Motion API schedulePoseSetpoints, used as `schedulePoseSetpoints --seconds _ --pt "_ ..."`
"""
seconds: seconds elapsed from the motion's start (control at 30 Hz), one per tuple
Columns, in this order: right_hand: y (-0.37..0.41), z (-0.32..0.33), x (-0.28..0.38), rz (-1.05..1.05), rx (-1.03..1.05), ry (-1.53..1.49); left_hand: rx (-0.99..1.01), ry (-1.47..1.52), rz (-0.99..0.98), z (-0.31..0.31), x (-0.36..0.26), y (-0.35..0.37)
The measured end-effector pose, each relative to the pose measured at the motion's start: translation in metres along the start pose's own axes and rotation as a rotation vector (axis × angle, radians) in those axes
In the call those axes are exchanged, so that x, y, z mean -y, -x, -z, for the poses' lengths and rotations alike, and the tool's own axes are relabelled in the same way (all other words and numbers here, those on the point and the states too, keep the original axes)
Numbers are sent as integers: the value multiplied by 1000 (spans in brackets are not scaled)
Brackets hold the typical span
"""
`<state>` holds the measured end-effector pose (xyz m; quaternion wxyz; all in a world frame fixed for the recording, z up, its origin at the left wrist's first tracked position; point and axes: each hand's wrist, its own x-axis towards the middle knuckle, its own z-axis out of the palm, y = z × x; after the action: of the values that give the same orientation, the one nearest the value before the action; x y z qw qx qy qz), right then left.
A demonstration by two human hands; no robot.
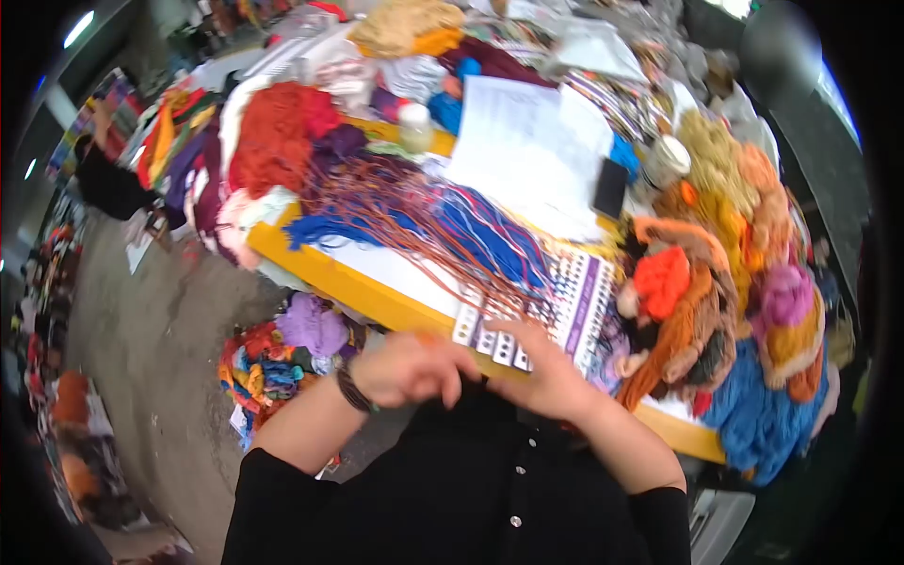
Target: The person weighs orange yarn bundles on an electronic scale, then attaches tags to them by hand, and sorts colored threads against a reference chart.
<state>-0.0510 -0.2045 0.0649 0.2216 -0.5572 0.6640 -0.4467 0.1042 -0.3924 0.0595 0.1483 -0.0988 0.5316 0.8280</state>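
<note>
My left hand (410, 369), with a dark bracelet at the wrist, hovers at the front edge of the yellow-edged table (348, 299). Its fingers are bent and blurred; whether they hold anything cannot be made out. Close by on the right, my right hand (539, 369) has its fingers apart beside the white cards with punched holes (490, 341). Long reddish-brown threads (414, 226) run over blue threads (499, 240) and end at these cards. A card strip with a purple band (579, 306) lies just beyond my right hand.
Paper sheets (527, 141), a black phone (610, 188) and a white jar (667, 158) lie farther back. Red yarn (273, 137) is at the left, orange yarn (678, 330) and blue yarn (767, 410) at the right. Another person (108, 179) is at the far left.
</note>
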Motion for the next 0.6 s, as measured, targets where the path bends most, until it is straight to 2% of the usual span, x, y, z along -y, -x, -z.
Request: schedulePoseSetpoints --seconds 0.03,0.07,0.13,0.2,0.27,0.3,0.33,0.37,0.43,0.47,0.53,0.57,0.6 --pt "-9 -10 7 23 198 -49 220 92 133 -12 0 7" --pt "-24 -17 21 92 393 -161 368 94 176 -18 8 14" --pt "-33 -39 25 24 616 -347 451 124 251 -25 15 30" --pt "-38 -53 18 -212 800 -503 311 225 362 -14 11 52" --pt "-47 -67 22 -221 736 -915 126 254 399 1 8 73" --pt "-53 -64 18 -298 734 -881 -43 141 316 4 4 85" --pt "-58 -72 23 -461 663 -1089 -224 -29 141 7 5 94" --pt "-65 -81 20 -594 647 -1168 -404 -323 -112 9 4 99" --pt "-78 -95 39 -707 686 -880 -633 -453 -372 6 2 106" --pt "-81 -102 39 -658 873 -947 -680 -516 -324 -1 -10 114" --pt "-90 -94 64 -499 1102 -1023 -759 -599 -510 6 3 108" --pt "-95 -89 76 -415 1081 -1105 -761 -620 -681 18 18 99" --pt "-99 -92 80 -219 933 -1096 -746 -460 -661 19 25 95"
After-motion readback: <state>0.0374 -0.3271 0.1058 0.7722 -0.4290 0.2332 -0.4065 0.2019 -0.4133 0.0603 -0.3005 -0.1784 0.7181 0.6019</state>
